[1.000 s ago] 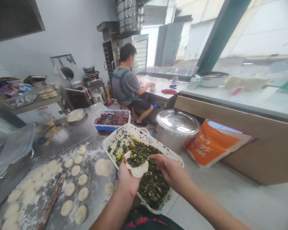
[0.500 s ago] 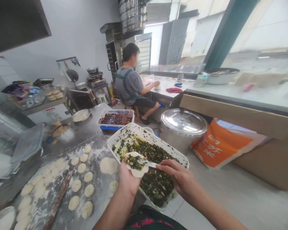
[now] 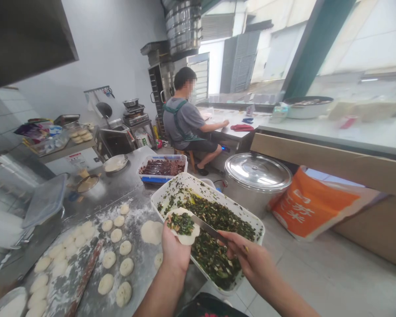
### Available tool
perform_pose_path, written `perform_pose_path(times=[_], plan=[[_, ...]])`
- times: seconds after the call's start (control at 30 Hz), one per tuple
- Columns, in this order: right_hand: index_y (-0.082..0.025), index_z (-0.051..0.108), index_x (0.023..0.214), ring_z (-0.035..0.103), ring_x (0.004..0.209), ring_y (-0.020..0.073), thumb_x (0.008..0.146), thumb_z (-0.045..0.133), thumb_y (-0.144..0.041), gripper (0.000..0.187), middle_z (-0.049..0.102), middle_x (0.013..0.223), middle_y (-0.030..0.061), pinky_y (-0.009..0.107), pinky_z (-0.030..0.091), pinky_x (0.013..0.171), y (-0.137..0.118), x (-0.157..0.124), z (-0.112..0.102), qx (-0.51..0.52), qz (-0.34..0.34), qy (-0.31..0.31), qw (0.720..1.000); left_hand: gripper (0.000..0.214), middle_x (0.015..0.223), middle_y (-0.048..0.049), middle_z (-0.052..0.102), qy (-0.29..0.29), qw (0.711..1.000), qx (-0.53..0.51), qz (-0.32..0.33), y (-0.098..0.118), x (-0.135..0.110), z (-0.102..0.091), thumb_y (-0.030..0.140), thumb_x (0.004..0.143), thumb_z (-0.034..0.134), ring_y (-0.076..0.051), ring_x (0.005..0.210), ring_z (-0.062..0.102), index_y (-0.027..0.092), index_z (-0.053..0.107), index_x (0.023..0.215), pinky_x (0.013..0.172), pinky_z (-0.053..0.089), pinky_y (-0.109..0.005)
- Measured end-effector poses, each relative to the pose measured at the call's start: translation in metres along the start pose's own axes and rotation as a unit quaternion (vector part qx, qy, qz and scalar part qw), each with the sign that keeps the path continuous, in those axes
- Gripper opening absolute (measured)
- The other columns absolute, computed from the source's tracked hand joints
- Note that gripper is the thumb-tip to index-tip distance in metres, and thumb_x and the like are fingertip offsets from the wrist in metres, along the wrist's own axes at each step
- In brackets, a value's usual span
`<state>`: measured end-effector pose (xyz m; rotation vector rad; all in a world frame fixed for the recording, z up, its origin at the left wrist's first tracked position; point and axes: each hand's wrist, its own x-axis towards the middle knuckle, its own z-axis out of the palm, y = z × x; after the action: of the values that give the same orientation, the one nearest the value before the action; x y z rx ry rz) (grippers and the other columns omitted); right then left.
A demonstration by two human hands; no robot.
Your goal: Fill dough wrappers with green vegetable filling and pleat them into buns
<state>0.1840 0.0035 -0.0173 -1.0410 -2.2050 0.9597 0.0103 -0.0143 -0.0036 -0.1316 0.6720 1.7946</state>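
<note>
My left hand (image 3: pixel 176 251) cups a round dough wrapper (image 3: pixel 188 238), its palm up beneath it. A mound of chopped green filling (image 3: pixel 181 223) lies on the wrapper. My right hand (image 3: pixel 240 251) is closed round the handle of a flat metal spatula (image 3: pixel 208 229), whose tip touches the wrapper's right edge. Under both hands sits a white tub (image 3: pixel 258 223) of the same green filling. To the left, flattened dough wrappers (image 3: pixel 150 232) and several shaped dough pieces (image 3: pixel 126 267) rest on the floured steel table (image 3: pixel 95 304).
A rolling pin (image 3: pixel 86 277) lies among dough pieces on the left. Behind the tub is a box of dark red-brown paste (image 3: pixel 161 167). A lidded steel pot (image 3: pixel 257 171) and an orange sack (image 3: pixel 312 207) stand right. A co-worker (image 3: pixel 186 114) sits at the far counter.
The spatula has shifted from over the filling to the wrapper's right edge, and its blade now shows turned. The filling on the wrapper looks more gathered. The view has shifted slightly.
</note>
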Motion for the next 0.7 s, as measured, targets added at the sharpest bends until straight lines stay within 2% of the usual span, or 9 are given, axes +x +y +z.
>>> perform_pose_path(times=[0.07,0.17,0.23,0.37,0.5,0.6,0.7], plan=[[-0.018,0.05,0.108,0.057,0.06,0.0146,0.082,0.028,-0.02,0.034,0.06,0.068,0.0033,0.026,0.048,0.058,0.002,0.0,0.001,-0.015,0.008,-0.003,1.0,0.023,0.084,-0.0062,0.065,-0.001,1.0,-0.004,0.0,-0.002,-0.001,-0.001,0.024,0.075,0.045,-0.02,0.084,0.058,0.016,0.062,0.087,0.08,0.044,-0.036],[-0.017,0.05,0.109,0.058,0.08,0.019,0.076,0.032,-0.013,0.038,0.061,0.095,0.008,0.031,0.048,0.07,0.01,0.0,0.004,-0.075,0.004,0.024,0.997,0.022,0.082,-0.0066,0.065,0.023,1.0,0.004,0.004,-0.005,-0.001,-0.005,0.023,0.074,0.046,-0.021,0.084,0.058,0.016,0.063,0.084,0.079,0.044,-0.038],[-0.017,0.049,0.11,0.057,0.087,0.0213,0.07,0.034,-0.01,0.043,0.058,0.103,0.0082,0.034,0.046,0.074,0.018,0.001,0.001,-0.111,0.026,0.044,0.992,0.021,0.081,-0.0065,0.065,0.037,0.999,0.011,0.006,-0.007,0.001,-0.009,0.023,0.074,0.046,-0.021,0.084,0.059,0.016,0.063,0.083,0.077,0.045,-0.039],[-0.019,0.05,0.107,0.06,0.074,0.019,0.077,0.033,-0.018,0.035,0.063,0.086,0.0058,0.03,0.047,0.065,0.019,0.002,-0.013,-0.071,0.077,0.028,0.994,0.02,0.077,-0.0055,0.065,0.035,0.999,0.008,0.002,-0.009,0.003,-0.015,0.025,0.074,0.047,-0.022,0.081,0.059,0.016,0.063,0.081,0.076,0.045,-0.04],[-0.02,0.05,0.103,0.056,0.057,0.0141,0.082,0.032,-0.03,0.03,0.061,0.07,0.0006,0.025,0.044,0.055,0.003,0.006,-0.018,0.009,0.055,-0.009,0.998,0.021,0.08,-0.0068,0.065,0.006,1.0,-0.013,-0.022,-0.013,-0.001,-0.013,0.027,0.074,0.048,-0.021,0.082,0.059,0.014,0.062,0.083,0.079,0.044,-0.038],[-0.02,0.052,0.101,0.055,0.059,0.0136,0.083,0.032,-0.032,0.029,0.059,0.066,-0.0006,0.024,0.043,0.057,-0.002,0.008,-0.013,0.017,0.042,-0.007,0.999,0.022,0.082,-0.0081,0.065,0.0,0.999,-0.015,-0.04,-0.013,-0.004,-0.012,0.026,0.075,0.047,-0.021,0.081,0.059,0.013,0.063,0.084,0.079,0.044,-0.038],[-0.021,0.054,0.099,0.056,0.064,0.0144,0.083,0.032,-0.032,0.029,0.061,0.069,0.0001,0.025,0.043,0.06,0.002,0.009,-0.009,-0.008,0.044,0.0,0.999,0.023,0.082,-0.0076,0.065,0.007,1.0,-0.013,-0.026,-0.009,-0.002,-0.014,0.024,0.075,0.045,-0.021,0.08,0.059,0.014,0.063,0.085,0.077,0.044,-0.038]])
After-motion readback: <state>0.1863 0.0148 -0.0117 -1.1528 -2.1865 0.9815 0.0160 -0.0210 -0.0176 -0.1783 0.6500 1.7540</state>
